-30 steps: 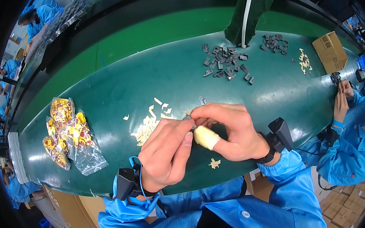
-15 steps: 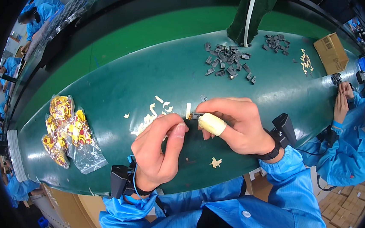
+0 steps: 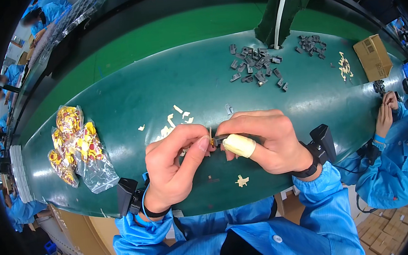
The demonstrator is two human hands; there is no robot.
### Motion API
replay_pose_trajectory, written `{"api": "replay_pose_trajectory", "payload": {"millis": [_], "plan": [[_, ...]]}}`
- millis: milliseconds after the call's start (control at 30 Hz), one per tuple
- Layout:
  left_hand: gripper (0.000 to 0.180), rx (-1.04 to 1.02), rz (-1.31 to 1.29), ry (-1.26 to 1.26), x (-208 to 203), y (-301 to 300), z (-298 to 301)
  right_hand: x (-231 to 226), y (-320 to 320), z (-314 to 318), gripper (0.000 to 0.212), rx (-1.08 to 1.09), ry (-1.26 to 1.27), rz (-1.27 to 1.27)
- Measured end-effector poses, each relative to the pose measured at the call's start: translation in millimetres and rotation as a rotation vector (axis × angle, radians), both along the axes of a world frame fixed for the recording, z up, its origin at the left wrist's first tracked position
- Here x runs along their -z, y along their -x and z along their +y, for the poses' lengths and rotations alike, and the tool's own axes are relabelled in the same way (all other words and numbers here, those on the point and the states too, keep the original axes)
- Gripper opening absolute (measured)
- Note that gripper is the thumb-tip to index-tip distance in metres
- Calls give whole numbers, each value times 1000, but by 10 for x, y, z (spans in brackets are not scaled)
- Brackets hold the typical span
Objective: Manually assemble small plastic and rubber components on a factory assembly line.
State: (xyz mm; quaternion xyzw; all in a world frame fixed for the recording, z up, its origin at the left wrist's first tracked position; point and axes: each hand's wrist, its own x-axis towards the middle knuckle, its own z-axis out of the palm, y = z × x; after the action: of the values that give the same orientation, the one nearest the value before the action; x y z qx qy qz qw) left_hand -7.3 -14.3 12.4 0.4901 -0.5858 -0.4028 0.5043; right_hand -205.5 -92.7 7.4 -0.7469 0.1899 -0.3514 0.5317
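My right hand (image 3: 274,141), with a pale yellow wrap on its thumb, pinches a small dark grey plastic part (image 3: 219,139) between thumb and fingers. At the left end of that part is a small yellow-and-brown piece (image 3: 211,140), with a thin pale strip standing up from it. The thumb and forefinger of my left hand (image 3: 175,161) are closed on this piece, and the two hands almost meet. Fingertips cover most of both small things. Pale cream strips (image 3: 166,130) lie scattered behind my left hand.
Clear bags of yellow-and-red pieces (image 3: 73,142) lie at the left on the green table (image 3: 130,99). Grey plastic parts (image 3: 256,63) are heaped at the back, with a second heap (image 3: 311,44) beyond. A cardboard box (image 3: 373,56) and a co-worker's hands (image 3: 386,113) are at the right.
My left fingertips have closed in on the yellow-and-brown piece, and my hands are nearer each other. The pale strip now shows narrower, turned nearly edge-on.
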Motion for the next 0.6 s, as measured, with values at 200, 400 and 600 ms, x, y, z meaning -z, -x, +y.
{"api": "replay_pose_trajectory", "payload": {"millis": [200, 400, 600], "plan": [[13, 53, 71, -38, 1, -10, 5, -2, -4, -29, 17, -15, 51, -13], [15, 148, 288, -167, 4, -37, 16, -33, 6, -20, 16, -41, -48, -13], [15, 180, 360, -246, -6, -54, -10, 14, 27, -13, 16, -48, -119, -45]]}}
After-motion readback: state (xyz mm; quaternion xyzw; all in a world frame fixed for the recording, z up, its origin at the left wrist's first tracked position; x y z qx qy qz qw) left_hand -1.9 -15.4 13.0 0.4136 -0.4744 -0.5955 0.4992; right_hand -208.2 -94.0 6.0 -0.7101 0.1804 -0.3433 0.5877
